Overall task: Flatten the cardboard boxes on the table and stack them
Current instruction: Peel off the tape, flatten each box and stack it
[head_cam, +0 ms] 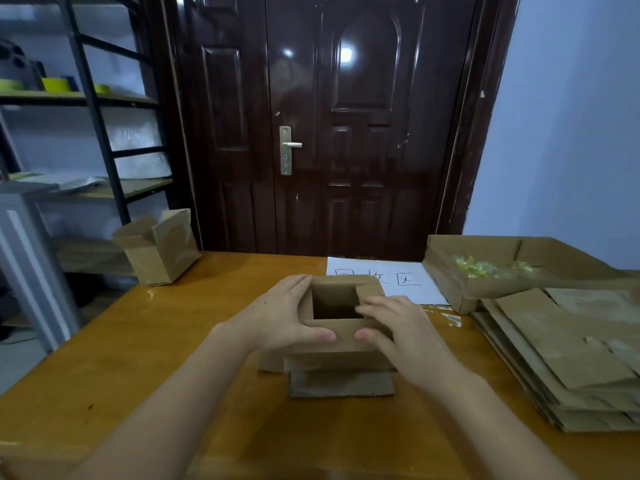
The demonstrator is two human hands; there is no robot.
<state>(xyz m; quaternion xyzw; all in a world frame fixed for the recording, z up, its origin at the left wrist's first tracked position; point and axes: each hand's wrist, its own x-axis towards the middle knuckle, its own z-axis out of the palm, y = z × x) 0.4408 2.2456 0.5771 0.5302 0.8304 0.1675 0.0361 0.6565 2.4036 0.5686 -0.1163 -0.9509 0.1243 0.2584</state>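
Nearest me, the left hand (280, 315) and right hand (398, 329) both clasp the small open-ended brown cardboard box (341, 332) mid-table, thumbs on its near wall, seemingly to collapse it for the flattened brown cardboard stack (568, 358) at right, another open brown carton (159, 249) waiting far left.

On the table (138, 358), an open box (341, 327) stands in the middle between the left hand (280, 315) and right hand (398, 336). Behind it to the right lies a paper sheet (391, 275), with a tray (491, 268) further right and a stack of flattened boxes (568, 351) before the tray. Another open box (161, 247) sits at the far left corner.
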